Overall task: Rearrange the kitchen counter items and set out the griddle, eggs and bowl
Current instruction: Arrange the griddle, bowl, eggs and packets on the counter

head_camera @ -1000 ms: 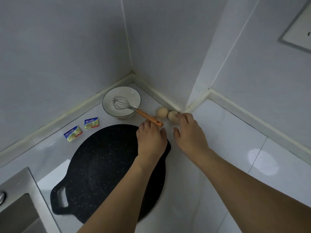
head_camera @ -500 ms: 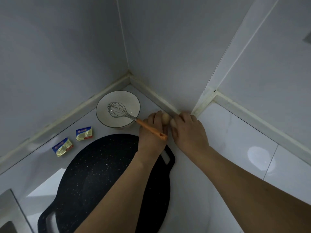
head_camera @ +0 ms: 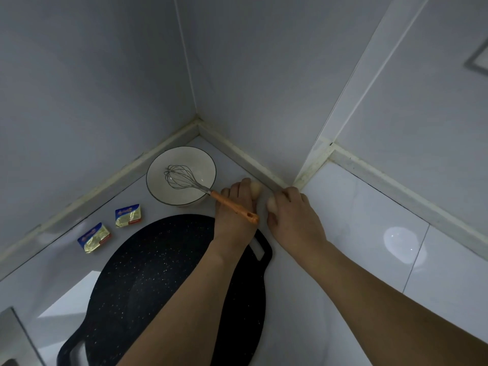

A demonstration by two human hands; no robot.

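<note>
Left hand (head_camera: pixel 232 215) and right hand (head_camera: pixel 293 217) each curled around 1 pale tan egg (head_camera: pixel 255 188).

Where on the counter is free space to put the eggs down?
Bare counter lies right of the right hand, up to the wall. Crowded: the corner, with bowl, whisk, both eggs and left hand; the griddle fills the front left.

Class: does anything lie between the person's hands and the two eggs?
Nothing visible. The left hand already grips one egg, the right hand the other egg. The whisk handle crosses above the left hand only.
</note>
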